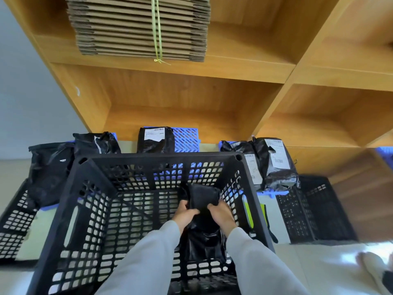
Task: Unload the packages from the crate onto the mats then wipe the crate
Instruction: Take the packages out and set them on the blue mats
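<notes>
Hands grip one glossy black plastic package (203,201) inside the black lattice crate (119,209): left hand (187,216) and right hand (221,216) curl round its crinkled middle.

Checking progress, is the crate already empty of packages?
No, both hands hold a black package inside the crate.

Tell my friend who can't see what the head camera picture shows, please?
Both hands, left hand and right hand, hold a black package inside a black plastic crate. Behind the crate, more black packages with white labels lie on blue mats below wooden shelves holding tied flat cardboard.
</notes>
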Demonstrator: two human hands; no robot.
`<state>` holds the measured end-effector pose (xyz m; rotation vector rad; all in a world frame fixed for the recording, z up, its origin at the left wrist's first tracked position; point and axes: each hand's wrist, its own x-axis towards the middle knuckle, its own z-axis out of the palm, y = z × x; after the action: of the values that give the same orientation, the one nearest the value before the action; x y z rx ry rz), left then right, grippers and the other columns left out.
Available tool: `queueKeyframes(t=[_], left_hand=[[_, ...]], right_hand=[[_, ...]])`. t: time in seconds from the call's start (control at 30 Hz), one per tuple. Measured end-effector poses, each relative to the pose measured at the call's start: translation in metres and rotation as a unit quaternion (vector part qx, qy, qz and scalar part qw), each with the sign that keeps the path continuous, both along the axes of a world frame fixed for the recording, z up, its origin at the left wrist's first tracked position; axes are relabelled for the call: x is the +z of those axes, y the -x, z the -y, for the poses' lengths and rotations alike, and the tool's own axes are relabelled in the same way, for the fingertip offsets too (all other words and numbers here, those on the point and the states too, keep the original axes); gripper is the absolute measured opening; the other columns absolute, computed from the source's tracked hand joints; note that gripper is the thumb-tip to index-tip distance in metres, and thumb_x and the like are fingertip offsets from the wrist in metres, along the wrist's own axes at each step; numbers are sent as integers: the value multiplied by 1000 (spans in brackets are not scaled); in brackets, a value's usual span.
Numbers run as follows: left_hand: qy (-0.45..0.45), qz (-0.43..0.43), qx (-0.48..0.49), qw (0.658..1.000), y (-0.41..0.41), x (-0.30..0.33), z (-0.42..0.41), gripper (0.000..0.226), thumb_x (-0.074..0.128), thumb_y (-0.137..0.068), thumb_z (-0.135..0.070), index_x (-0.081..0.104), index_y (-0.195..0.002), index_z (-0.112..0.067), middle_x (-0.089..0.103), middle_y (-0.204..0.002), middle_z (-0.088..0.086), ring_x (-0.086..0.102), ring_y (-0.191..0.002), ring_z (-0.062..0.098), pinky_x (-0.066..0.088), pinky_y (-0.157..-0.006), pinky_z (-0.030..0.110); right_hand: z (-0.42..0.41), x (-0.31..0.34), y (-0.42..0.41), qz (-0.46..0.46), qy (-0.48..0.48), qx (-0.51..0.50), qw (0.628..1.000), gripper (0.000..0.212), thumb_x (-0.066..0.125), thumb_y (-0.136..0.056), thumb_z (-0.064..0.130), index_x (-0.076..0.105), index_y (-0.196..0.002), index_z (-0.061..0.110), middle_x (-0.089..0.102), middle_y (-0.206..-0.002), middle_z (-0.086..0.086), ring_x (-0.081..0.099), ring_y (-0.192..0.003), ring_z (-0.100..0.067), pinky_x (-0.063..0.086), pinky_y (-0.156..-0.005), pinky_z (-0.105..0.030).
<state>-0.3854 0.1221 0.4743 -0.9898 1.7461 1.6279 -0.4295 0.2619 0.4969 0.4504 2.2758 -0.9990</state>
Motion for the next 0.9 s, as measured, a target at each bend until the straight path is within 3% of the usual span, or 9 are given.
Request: queueKeyframes(t=[0.13,0.27,0.4,0.47,0.57,0.63,0.77,0.83,0.9], left_hand=[[18,-14,9,1000,-8,10,16,50,78,-84,-16,45,-122,-23,64,-123,6,65,-110,26,53,-100,38],[1,-18,-17,1000,-16,19,21,55,78,-84,-12,55,-133,-15,67,-127,4,63,-116,24,51,-105,37],[-4,-18,-18,1000,-25,41,17,69,73,-90,-16,42,-151,-13,54,-146,8,53,-132,26,42,-110,32],[1,-25,-14,1000,-30,49,18,64,68,-94,-13,40,-152,-10,51,-149,9,49,-136,27,39,-106,29],[1,-33,2,999,-34,51,22,49,70,-91,-11,51,-134,-23,57,-134,-1,55,-129,27,43,-103,26],[-6,-33,11,999,-35,48,25,52,74,-84,-16,56,-133,-18,60,-134,1,58,-124,27,47,-106,32],[-7,-45,19,999,-37,50,26,48,68,-93,-13,53,-138,-16,60,-131,3,58,-124,26,47,-107,34],[2,-40,-6,999,-38,54,25,59,65,-96,-17,38,-148,-20,51,-142,2,49,-135,27,41,-112,32],[28,-20,-38,999,-37,51,23,80,58,-101,-23,6,-162,-14,39,-157,9,41,-143,29,36,-116,34]], right_hand=[[6,15,-4,-15,12,20,1000,46,58,-98,27,50,-139,8,59,-135,-12,55,-125,-31,42,-94,-29],[16,31,-12,-36,-5,50,998,45,58,-98,30,51,-137,10,58,-135,-11,55,-124,-30,38,-84,-29],[22,43,-21,-54,-2,57,997,49,60,-96,27,50,-140,6,56,-137,-13,54,-125,-31,42,-89,-32],[23,48,-26,-63,-2,57,996,48,60,-97,25,51,-139,5,58,-133,-12,56,-123,-31,42,-87,-30],[24,50,-31,-76,19,47,996,28,61,-95,21,59,-120,10,65,-111,-7,64,-103,-26,53,-76,-30],[24,49,-33,-80,27,45,995,20,61,-95,18,62,-113,10,66,-101,-5,62,-87,-18,45,-59,-20],[26,46,-39,-81,23,43,996,1,63,-92,15,64,-92,14,68,-87,-2,64,-82,-22,47,-62,-25],[30,48,-41,-79,9,50,996,15,64,-91,15,59,-77,19,66,-80,0,64,-84,-25,47,-66,-28],[34,54,-45,-80,0,53,995,29,63,-92,13,50,-68,23,57,-70,5,59,-73,-20,41,-57,-24]])
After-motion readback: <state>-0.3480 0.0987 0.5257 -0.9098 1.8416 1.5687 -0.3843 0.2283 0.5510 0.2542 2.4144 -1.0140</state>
